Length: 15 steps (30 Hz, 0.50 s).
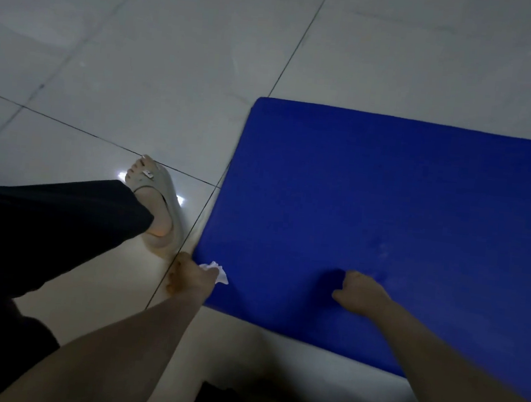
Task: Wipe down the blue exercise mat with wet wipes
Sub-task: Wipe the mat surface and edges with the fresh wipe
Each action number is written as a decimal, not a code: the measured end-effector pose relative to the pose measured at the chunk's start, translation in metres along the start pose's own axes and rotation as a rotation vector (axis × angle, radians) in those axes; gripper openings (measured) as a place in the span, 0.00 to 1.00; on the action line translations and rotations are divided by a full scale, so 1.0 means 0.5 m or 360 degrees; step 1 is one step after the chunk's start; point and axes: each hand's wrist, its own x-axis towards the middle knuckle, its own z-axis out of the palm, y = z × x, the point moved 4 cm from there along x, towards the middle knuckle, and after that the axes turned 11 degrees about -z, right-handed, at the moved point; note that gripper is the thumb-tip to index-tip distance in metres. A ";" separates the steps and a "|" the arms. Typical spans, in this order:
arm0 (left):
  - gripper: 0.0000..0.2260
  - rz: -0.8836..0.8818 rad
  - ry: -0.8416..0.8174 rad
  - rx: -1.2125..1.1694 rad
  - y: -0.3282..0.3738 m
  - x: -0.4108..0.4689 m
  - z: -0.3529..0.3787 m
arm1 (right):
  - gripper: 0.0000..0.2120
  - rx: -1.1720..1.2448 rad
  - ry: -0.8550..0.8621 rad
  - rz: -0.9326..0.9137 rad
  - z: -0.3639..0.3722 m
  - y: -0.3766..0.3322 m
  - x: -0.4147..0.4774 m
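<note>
Pale tiled floor (161,61) with dark grout lines, filling most of the view under dim light. Blue exercise mat (401,220) lying flat on those tiles, taking up the right half, its far edge running across the middle and its near left corner down by the hands. Dark trouser leg (44,228) stretched in from the left, ending in a bare foot in a light open-toed sandal (159,210), planted on the tile just beside the mat's left edge. Left hand (190,274) at the mat's near left corner, fingers curled and closed around a crumpled white wet wipe (217,270), the wipe pressed against the blue surface right at the edge. Right hand (361,291) resting on the mat further right, well apart from the left, fingers bent under in a loose fist, knuckles on the blue surface, nothing visibly held.
</note>
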 end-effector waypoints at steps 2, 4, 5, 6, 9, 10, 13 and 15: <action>0.23 -0.0107 -0.0120 -0.0042 -0.001 0.009 -0.015 | 0.11 0.0020 0.0006 -0.0081 0.000 -0.032 0.002; 0.22 -0.0059 -0.0137 0.0033 0.006 0.010 -0.037 | 0.10 0.0006 0.0021 -0.0161 -0.002 -0.067 -0.003; 0.20 -0.0037 -0.0139 0.0086 0.009 0.007 -0.050 | 0.09 -0.0004 0.0012 -0.0206 -0.002 -0.087 -0.006; 0.19 -0.0017 -0.0164 0.0135 0.016 0.000 -0.064 | 0.09 0.0004 0.0010 -0.0263 -0.003 -0.108 -0.008; 0.18 -0.0018 -0.0300 0.0113 0.043 -0.024 -0.120 | 0.12 0.0057 0.0060 -0.0498 -0.015 -0.193 -0.023; 0.17 0.0012 -0.0351 0.0073 0.060 -0.034 -0.144 | 0.16 0.0079 0.0098 -0.0592 -0.023 -0.228 -0.032; 0.13 0.0109 -0.0563 -0.0060 0.123 -0.078 -0.222 | 0.26 0.0245 0.0221 -0.0893 -0.045 -0.344 -0.076; 0.15 0.0125 -0.0721 -0.0025 0.153 -0.117 -0.268 | 0.30 0.0339 0.0315 -0.1060 -0.060 -0.423 -0.116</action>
